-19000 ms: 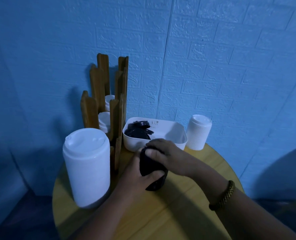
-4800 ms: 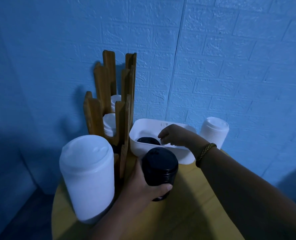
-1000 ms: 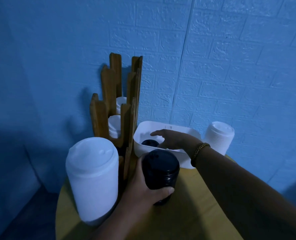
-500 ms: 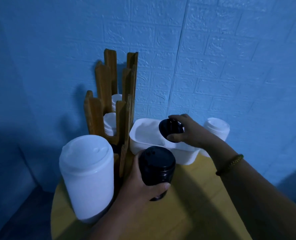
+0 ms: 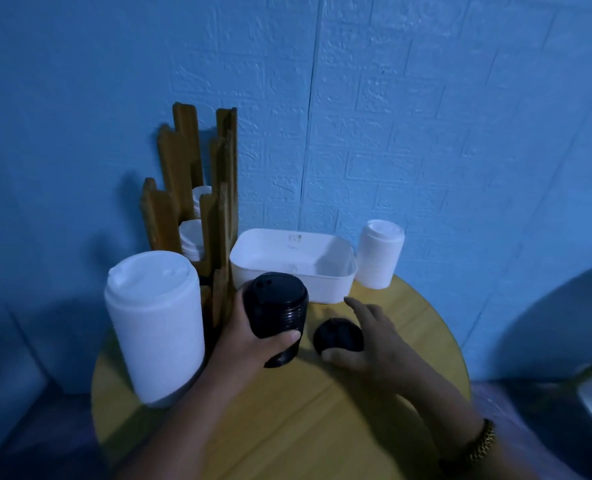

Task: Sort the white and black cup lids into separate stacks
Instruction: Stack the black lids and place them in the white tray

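Two hands working just in front of the white tub (image 5: 292,268). Of these, the left hand (image 5: 249,344) has its fingers wrapped round the black lid stack (image 5: 275,317), held upright, its top overlapping the tub's near wall from where I stand. The right hand (image 5: 374,348) has its thumb on the near edge of a single black lid (image 5: 337,336), other fingers spread loosely past its far side: a light pinch. That lid sits low over the counter (image 5: 287,427), in front of the tub's right half; can't tell if it touches the wood. Just beside the tub's right end: short white lid stack (image 5: 379,254). Front-left of the tub: tall white lid stack (image 5: 154,323). At the tub's left end: wooden rack (image 5: 197,188), white lids in its slots.
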`<state>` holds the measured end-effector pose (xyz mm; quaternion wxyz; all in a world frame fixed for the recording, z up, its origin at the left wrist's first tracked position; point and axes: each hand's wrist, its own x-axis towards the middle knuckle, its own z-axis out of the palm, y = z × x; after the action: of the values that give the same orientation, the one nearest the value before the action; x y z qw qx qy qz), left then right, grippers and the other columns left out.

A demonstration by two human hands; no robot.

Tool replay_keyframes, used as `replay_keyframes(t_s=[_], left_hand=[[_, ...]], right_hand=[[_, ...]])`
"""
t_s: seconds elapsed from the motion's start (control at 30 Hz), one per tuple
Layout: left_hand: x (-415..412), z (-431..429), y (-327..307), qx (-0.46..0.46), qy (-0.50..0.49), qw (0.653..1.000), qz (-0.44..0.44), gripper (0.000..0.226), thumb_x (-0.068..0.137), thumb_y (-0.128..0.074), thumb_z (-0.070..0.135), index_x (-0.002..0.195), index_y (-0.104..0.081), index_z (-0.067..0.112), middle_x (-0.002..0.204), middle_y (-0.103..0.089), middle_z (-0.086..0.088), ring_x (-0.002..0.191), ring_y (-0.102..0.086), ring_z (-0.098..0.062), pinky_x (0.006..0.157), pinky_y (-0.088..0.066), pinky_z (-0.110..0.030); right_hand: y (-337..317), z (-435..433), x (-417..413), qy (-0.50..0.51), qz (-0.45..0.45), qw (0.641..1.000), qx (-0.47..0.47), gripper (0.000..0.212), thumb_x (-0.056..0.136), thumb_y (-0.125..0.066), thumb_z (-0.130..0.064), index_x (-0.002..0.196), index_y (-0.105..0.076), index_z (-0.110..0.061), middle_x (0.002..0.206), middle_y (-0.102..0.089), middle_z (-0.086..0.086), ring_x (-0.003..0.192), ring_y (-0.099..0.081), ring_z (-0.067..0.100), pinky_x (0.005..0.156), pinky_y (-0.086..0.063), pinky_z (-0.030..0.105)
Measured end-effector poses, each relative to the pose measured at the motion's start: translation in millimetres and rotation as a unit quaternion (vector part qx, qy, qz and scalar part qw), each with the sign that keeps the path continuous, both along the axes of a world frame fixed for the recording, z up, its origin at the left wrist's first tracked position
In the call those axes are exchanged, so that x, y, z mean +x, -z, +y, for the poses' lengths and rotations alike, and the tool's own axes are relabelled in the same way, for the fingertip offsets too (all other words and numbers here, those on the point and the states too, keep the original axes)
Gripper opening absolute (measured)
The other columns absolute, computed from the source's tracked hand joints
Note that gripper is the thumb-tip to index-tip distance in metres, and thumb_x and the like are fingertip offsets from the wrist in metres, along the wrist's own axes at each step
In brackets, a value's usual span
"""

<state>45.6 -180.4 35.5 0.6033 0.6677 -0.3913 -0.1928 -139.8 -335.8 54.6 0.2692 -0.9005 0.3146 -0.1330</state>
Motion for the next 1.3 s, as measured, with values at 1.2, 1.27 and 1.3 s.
replay_keyframes(t_s=[1.2, 1.27, 1.3], left_hand=[[-1.8, -5.1, 3.0, 0.056, 0.063, 0.996, -0.008, 0.094, 0.068, -0.090, 0.037, 0.131, -0.026, 0.065, 0.129, -0.049, 0.033, 0.120, -0.049, 0.013, 0.084, -0.047, -0.008], [-3.0, -5.0, 4.3, 0.053, 0.062, 0.997, -0.005, 0.089, 0.073, -0.090, 0.029, 0.132, -0.032, 0.061, 0.124, -0.053, 0.033, 0.113, -0.052, 0.014, 0.076, -0.047, -0.003], [-3.7, -4.9, 4.7, 0.056, 0.061, 0.997, -0.002, 0.086, 0.075, -0.090, 0.029, 0.134, -0.034, 0.057, 0.122, -0.055, 0.029, 0.111, -0.055, 0.010, 0.072, -0.047, -0.001]], right_hand=[[-70.9, 30.2, 67.7, -0.205, -0.008, 0.972, -0.114, 0.061, 0.079, -0.073, -0.053, 0.132, -0.042, -0.050, 0.133, -0.034, -0.016, 0.127, -0.033, 0.009, 0.103, -0.042, 0.032], [-71.6, 32.8, 69.7, -0.201, 0.025, 0.967, -0.156, 0.065, 0.081, -0.068, -0.061, 0.137, -0.037, -0.050, 0.136, -0.030, -0.015, 0.128, -0.028, 0.010, 0.103, -0.041, 0.034], [-70.8, 32.9, 70.1, -0.194, 0.028, 0.968, -0.159, 0.065, 0.081, -0.064, -0.067, 0.138, -0.035, -0.051, 0.136, -0.030, -0.014, 0.129, -0.029, 0.011, 0.104, -0.041, 0.035]])
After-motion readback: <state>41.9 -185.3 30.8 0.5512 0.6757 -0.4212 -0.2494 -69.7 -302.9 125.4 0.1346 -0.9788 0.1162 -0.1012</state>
